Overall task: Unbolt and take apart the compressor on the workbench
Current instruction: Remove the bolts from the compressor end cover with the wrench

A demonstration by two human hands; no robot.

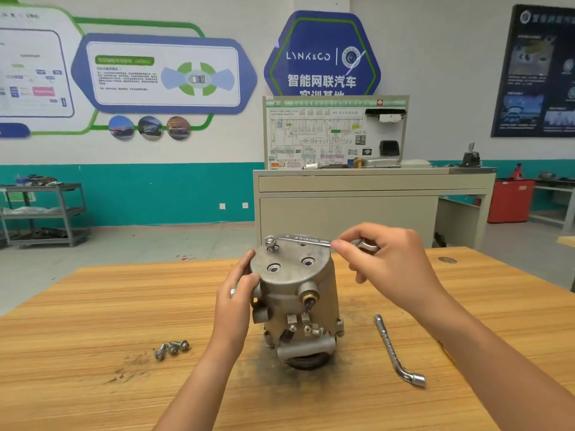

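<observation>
At frame centre: left hand (238, 293) fingers curled against frame-left side of upright compressor (295, 293); right hand (385, 259) fingers clamped on wrench (298, 239), ring end over bolt (273, 246) on top.

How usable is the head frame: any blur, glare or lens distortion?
Head view: wide-angle bowing at the wooden workbench edges; grey metal compressor and silver flat wrench sharp, engraving readable; blue-framed wall posters soft; light even, shadows faint; mild shine on chrome L-shaped socket wrench.

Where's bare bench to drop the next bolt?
Free: bench left of and behind the loose bolts; far right corner beyond the socket wrench. Crowded: close around the compressor.
</observation>
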